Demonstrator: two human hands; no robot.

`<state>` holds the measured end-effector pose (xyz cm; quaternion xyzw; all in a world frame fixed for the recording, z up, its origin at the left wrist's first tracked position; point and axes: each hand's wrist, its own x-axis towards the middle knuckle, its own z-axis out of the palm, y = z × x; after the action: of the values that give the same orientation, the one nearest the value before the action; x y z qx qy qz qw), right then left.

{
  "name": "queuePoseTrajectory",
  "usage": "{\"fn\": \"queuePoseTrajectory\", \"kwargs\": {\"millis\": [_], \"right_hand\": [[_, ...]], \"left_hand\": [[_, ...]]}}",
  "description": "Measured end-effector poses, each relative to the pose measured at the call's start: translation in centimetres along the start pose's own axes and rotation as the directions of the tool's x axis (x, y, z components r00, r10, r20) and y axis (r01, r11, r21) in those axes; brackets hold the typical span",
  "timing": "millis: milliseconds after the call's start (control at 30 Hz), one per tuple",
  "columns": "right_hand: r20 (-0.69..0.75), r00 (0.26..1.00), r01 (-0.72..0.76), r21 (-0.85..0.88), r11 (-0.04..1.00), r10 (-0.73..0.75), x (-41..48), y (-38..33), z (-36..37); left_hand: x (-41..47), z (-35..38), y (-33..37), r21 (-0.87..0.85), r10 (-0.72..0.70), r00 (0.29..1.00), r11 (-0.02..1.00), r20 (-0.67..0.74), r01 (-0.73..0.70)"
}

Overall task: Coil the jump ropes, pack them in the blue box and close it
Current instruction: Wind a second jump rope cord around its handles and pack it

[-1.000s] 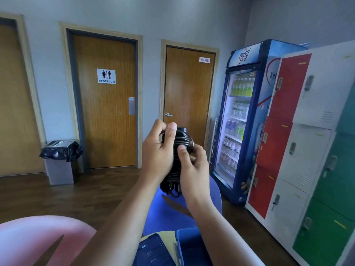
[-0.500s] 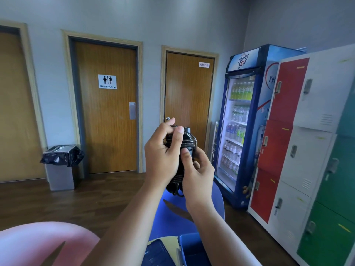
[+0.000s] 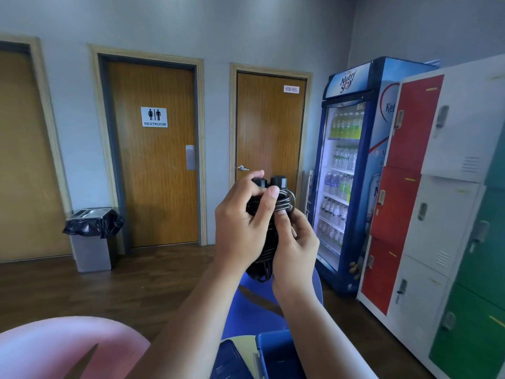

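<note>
A black jump rope (image 3: pixel 276 198) is bundled into a tight coil, its two handle ends sticking up side by side and cord wound around them. My left hand (image 3: pixel 240 228) grips the bundle from the left, thumb pressed over the top windings. My right hand (image 3: pixel 296 247) holds it from the right and below, fingers on the cord. Loose loops hang under the hands. The blue box (image 3: pixel 276 356) stands open at the bottom edge, below my right forearm, with its dark blue lid (image 3: pixel 232 362) lying to its left.
A blue chair (image 3: pixel 254 305) stands under the hands and a pink chair back (image 3: pixel 62 348) at the lower left. Coloured lockers (image 3: pixel 426 214) and a drinks fridge (image 3: pixel 349 170) line the right wall. A bin (image 3: pixel 91 236) stands by the restroom door.
Both hands have turned the bundle so the two handle ends now show above my left thumb. The view has tilted slightly downward.
</note>
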<state>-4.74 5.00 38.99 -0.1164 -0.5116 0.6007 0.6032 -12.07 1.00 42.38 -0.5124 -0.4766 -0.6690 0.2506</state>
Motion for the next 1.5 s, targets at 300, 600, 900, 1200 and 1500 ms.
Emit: {"fn": "queuePoseTrajectory", "kwargs": {"millis": [300, 600, 900, 1200, 1500], "right_hand": [[0.051, 0.998, 0.05, -0.151, 0.987, -0.043, 1.0, -0.7, 0.3], [0.134, 0.991, 0.037, -0.359, 0.933, 0.013, 1.5, -1.7, 1.0], [0.143, 0.989, 0.012, -0.27, 0.963, 0.028, 1.4, -2.8, 2.3], [0.073, 0.997, -0.015, -0.299, 0.954, 0.039, 0.6, -2.0, 2.5], [0.027, 0.999, -0.038, -0.239, 0.97, 0.046, 0.3, -1.2, 2.6]], "left_hand": [[0.3, -0.2, 2.1, -0.097, -0.551, 0.817, 0.816, 0.171, 0.57], [-0.3, -0.3, 0.4, -0.147, -0.603, 0.771, 0.76, 0.204, 0.633], [0.0, -0.8, 1.0, -0.146, -0.441, 0.883, 0.874, 0.159, 0.463], [-0.8, -1.1, 0.2, -0.152, -0.468, 0.865, 0.856, 0.179, 0.494], [-0.8, -1.3, -1.1, -0.051, -0.259, 0.951, 0.961, 0.166, 0.271]]}}
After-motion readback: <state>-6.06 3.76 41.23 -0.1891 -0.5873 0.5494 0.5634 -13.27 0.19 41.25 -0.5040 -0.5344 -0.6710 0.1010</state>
